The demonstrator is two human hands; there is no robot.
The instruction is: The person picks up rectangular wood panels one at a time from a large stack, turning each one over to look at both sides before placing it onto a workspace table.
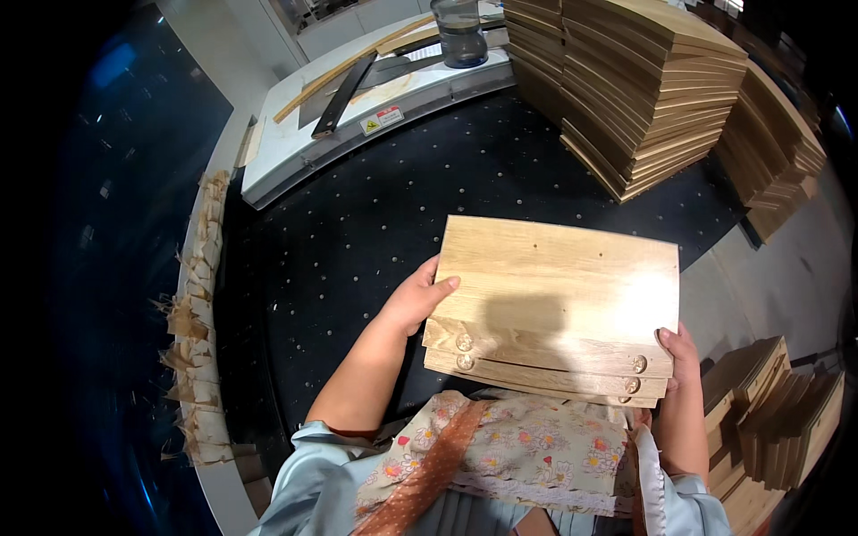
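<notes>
Between my two hands is a small stack of light wood panels [554, 277], held up in front of my apron. Their near edges are staggered, so strips of the lower panels show, with round fittings set near the corners. My left hand [424, 297] grips the left edge, thumb on the top face and fingers hidden beneath. Around the right edge my right hand [681, 357] is closed, its thumb resting near the lower corner. A dark shadow lies on the top panel, and bright glare covers its right side.
Black table [384, 214] dotted with small studs lies beyond. Tall stacks of wood panels [643, 98] stand far right; more panels [760, 420] sit low at right. A white machine bed [277, 161] carries a black bar [344, 98] and a clear water jug [461, 36]. Torn tape pieces [192, 322] line the left edge.
</notes>
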